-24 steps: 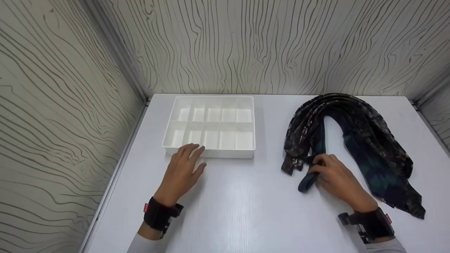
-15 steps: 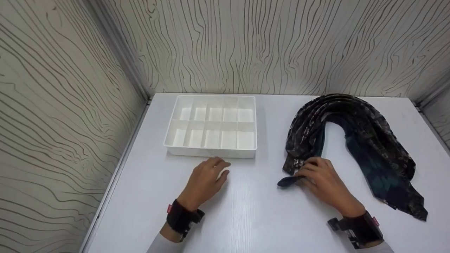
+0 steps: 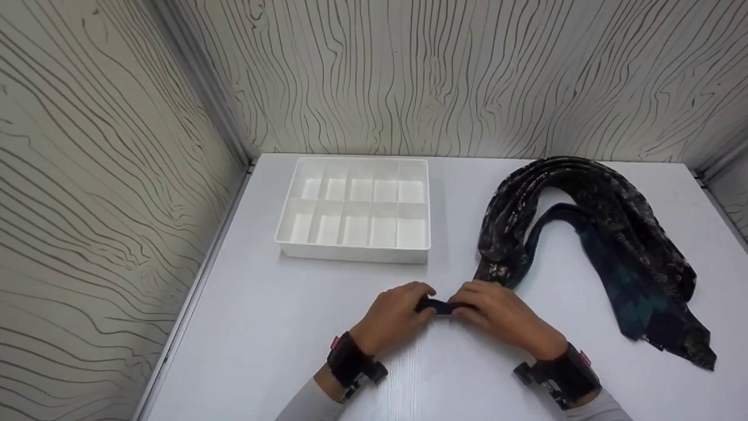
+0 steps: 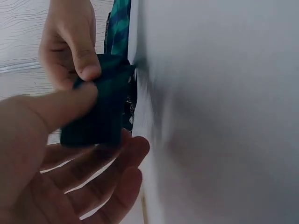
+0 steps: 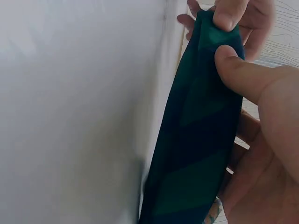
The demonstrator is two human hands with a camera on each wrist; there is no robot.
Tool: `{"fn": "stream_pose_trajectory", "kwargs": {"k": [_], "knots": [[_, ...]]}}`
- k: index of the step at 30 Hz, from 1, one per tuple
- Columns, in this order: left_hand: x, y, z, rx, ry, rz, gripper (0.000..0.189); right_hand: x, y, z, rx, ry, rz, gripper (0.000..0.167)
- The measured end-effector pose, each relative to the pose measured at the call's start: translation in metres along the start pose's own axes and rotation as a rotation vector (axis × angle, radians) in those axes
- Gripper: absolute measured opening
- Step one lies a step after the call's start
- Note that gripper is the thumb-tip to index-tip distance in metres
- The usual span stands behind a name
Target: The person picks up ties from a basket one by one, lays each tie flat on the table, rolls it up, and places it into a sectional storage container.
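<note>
A navy-and-green patterned necktie [image 3: 444,307] is folded over at its narrow end, which both hands hold just above the table. My left hand [image 3: 392,318] pinches the folded end between thumb and fingers; in the left wrist view its thumb lies across the cloth [image 4: 105,105]. Close beside it, my right hand [image 3: 505,318] grips the same tie, thumb on top and fingers behind, as the right wrist view shows with the striped length [image 5: 187,158] running down. The tie's wide end [image 3: 619,280] lies at the right, by several dark floral ties [image 3: 631,222] arched in a bundle.
A white tray [image 3: 356,253] divided into several compartments stands at the back left of the white table [image 3: 234,339]; its visible compartments hold nothing. Wood-patterned panels [image 3: 374,76] rise behind and at the left side.
The right hand has drawn the tie's narrow end leftward, out from the bundle. The left hand has come right, away from the tray, and taken hold of that end.
</note>
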State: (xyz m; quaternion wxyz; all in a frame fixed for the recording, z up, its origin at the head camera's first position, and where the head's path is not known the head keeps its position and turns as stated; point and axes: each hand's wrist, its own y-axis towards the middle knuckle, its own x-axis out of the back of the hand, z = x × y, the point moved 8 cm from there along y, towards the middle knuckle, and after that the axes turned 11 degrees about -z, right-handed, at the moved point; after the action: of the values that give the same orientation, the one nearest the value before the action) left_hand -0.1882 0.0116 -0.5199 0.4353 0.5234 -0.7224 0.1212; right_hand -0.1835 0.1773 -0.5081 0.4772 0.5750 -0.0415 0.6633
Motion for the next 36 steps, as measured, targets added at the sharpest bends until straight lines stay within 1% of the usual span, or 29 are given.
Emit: {"fn": "stream_pose_trajectory", "kwargs": {"k": [2,3,5,10,14,18,21,23,28,31,36], "knots": [[0.003,-0.001,0.005,0.035,-0.028,-0.005,0.016,-0.003,-0.002,-0.003,-0.039,0.005,0.027,0.020],[0.005,-0.001,0.008,0.051,-0.046,-0.005,0.010,-0.004,-0.003,-0.005,-0.058,0.004,0.037,0.021],[0.010,-0.003,0.016,0.084,-0.084,0.000,0.008,-0.005,-0.005,-0.011,-0.084,-0.002,0.047,0.025],[0.024,-0.008,0.036,0.161,-0.147,0.017,0.007,0.000,-0.011,-0.023,-0.111,-0.017,0.026,0.027],[0.032,-0.013,0.050,0.221,-0.197,0.021,0.007,0.005,-0.014,-0.026,-0.121,-0.025,0.007,0.028],[0.038,-0.019,0.062,0.250,-0.234,0.018,0.006,0.006,-0.017,-0.027,-0.121,-0.033,-0.001,0.029],[0.042,-0.023,0.071,0.270,-0.255,0.018,0.007,0.009,-0.019,-0.029,-0.142,-0.040,0.002,0.029],[0.046,-0.028,0.078,0.295,-0.270,0.018,0.008,0.011,-0.021,-0.031,-0.162,-0.048,0.005,0.029],[0.059,-0.039,0.098,0.344,-0.283,-0.009,0.010,0.018,-0.027,-0.038,-0.218,-0.074,0.019,0.027],[0.068,-0.046,0.110,0.359,-0.287,-0.031,0.011,0.022,-0.030,-0.043,-0.256,-0.092,0.029,0.026],[0.078,-0.056,0.127,0.406,-0.298,-0.053,0.014,0.029,-0.036,-0.052,-0.306,-0.119,0.027,0.029]]}}
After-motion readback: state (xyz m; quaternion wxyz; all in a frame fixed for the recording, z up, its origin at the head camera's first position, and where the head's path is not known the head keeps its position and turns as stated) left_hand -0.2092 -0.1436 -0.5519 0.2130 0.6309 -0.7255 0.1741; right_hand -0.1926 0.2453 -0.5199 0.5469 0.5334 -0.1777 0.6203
